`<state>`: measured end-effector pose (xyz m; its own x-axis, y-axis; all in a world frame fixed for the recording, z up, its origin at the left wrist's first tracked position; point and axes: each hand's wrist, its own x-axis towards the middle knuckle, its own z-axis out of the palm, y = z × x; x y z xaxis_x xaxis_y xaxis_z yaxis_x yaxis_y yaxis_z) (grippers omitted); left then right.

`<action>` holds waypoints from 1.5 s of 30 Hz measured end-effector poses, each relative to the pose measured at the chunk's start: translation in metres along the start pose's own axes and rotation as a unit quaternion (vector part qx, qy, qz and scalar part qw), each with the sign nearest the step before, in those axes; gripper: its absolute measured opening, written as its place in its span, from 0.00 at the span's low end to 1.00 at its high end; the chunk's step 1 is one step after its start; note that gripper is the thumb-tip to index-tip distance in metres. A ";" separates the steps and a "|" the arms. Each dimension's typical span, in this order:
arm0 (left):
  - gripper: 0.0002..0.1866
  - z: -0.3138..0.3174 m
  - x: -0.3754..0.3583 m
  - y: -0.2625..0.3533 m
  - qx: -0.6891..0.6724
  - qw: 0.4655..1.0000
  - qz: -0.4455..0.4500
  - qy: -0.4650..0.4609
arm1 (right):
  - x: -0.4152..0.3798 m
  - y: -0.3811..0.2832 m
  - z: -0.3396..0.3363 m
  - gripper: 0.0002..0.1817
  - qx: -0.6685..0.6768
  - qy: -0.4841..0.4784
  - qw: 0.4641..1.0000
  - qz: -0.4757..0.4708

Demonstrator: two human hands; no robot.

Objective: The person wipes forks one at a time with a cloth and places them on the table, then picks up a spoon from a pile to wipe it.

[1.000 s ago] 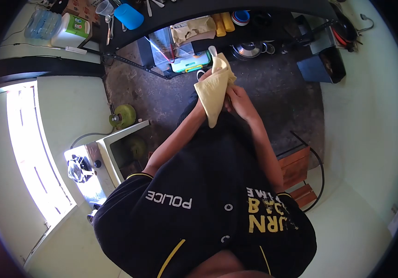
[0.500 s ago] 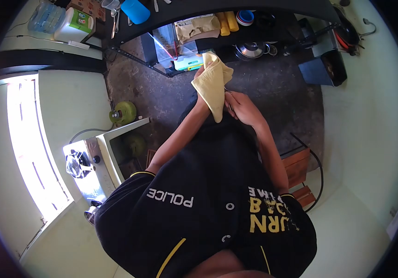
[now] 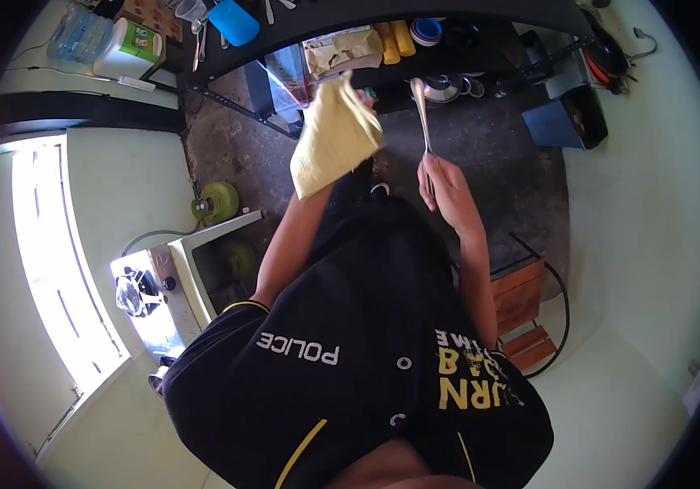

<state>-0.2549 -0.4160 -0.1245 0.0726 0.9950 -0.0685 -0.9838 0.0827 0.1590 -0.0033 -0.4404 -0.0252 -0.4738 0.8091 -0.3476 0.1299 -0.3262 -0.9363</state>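
A pale yellow cloth (image 3: 335, 138) hangs over my left hand (image 3: 367, 99), which grips it from beneath; most of that hand is hidden, with only some fingers showing at the cloth's far edge. My right hand (image 3: 446, 183) is closed around a shiny metal spoon (image 3: 422, 114), held upright and pointing away from me. Part of the spoon lies within my fingers and is covered. The cloth and spoon are apart, with a gap between my two hands.
Ahead stands a black shelf table (image 3: 317, 31) with a blue cup (image 3: 234, 22), yellow bottles (image 3: 395, 42) and bowls (image 3: 427, 31). A dark bin (image 3: 563, 121) is at right. Left are a stove (image 3: 145, 293) and green gas cylinder (image 3: 218, 201); a wooden chair (image 3: 519, 301) stands at right.
My hands have separated: the left with the cloth moved left, the right moved slightly right. The spoon, mostly hidden by the cloth and fingers before, now shows clearly.
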 end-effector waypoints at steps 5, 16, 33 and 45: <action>0.29 0.036 -0.015 -0.048 0.200 0.979 -0.038 -0.011 | 0.044 -0.006 0.028 0.26 -0.283 0.094 0.952 -0.071; 0.20 -0.028 -0.044 -0.040 0.333 0.943 -0.011 -0.018 | 0.040 0.021 0.029 0.16 -0.222 -0.026 0.973 -0.051; 0.21 0.063 -0.060 -0.026 0.450 0.858 -0.237 -0.076 | 0.025 -0.028 0.002 0.31 0.388 -0.052 0.915 -0.094; 0.09 0.093 -0.064 -0.043 0.719 0.660 -0.074 -0.206 | 0.036 -0.038 -0.022 0.32 0.556 0.030 0.831 0.000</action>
<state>-0.2016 -0.4777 -0.0355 0.4811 0.8758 0.0381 0.1891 -0.1461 0.9710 -0.0058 -0.3881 -0.0030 -0.4262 0.8206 -0.3807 -0.7699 -0.5500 -0.3236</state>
